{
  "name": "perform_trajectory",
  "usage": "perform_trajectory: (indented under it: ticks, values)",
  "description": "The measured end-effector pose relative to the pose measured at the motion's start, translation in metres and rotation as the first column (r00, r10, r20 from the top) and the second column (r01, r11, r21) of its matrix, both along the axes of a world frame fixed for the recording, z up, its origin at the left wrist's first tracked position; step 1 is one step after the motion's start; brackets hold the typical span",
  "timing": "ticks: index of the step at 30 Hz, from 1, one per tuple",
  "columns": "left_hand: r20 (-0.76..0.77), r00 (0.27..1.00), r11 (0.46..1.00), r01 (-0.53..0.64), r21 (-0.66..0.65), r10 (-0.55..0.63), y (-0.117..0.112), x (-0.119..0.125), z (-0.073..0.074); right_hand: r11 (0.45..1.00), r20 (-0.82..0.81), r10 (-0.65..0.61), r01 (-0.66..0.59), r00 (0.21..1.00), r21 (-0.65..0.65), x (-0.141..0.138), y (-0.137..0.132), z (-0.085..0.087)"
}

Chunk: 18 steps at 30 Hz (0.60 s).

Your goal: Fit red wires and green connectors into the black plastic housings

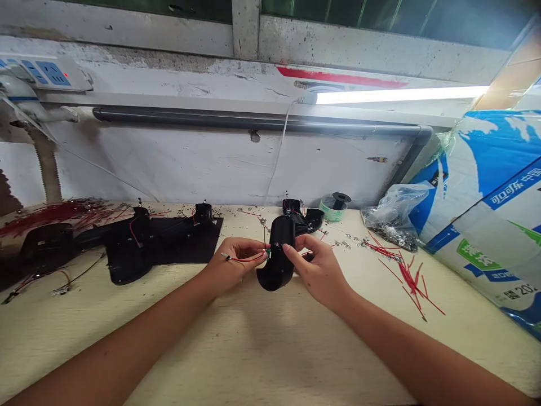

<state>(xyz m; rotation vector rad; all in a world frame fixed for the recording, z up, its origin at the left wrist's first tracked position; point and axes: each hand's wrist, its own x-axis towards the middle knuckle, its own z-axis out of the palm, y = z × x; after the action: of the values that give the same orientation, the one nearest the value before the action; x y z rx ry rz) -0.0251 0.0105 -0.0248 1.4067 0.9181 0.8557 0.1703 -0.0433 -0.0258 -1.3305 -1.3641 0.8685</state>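
Two hands — left (233, 266) pinching red wire (247, 259), right (318, 275) gripping black housing (279, 269) — beside loose red wires (412, 285).

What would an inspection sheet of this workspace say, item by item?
surface: pale wooden bench
items in hand: black housing, held upright; red wire with a metal end
clutter: more housings on a black mat; loose wires; metal terminals; bag of metal parts; tape roll
hands: left hand pinches the red wire; right hand grips the housing
cables: white cord running down the wall
surroundings: power strip, lit tube, grey pipe, printed sack
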Motion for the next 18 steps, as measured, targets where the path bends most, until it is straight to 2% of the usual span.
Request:
perform_trajectory:
  ticks: [5, 12, 18]
  values:
    - [0.039, 0.999, 0.999, 0.030, 0.029, -0.031, 0.004, -0.001, -0.006, 1.000, -0.029, 0.012, -0.012, 1.000, -0.012, -0.002, -0.002, 0.000]
    - [-0.070, 0.998, 0.997, 0.013, 0.078, -0.007, 0.005, -0.001, -0.012, 1.000, -0.006, 0.002, -0.002, 1.000, 0.029, -0.003, -0.002, -0.002]
    - [-0.100, 0.995, 0.993, 0.020, 0.120, -0.008, 0.002, -0.001, -0.008, 0.999, 0.032, -0.011, 0.010, 0.999, 0.035, -0.002, 0.000, -0.003]
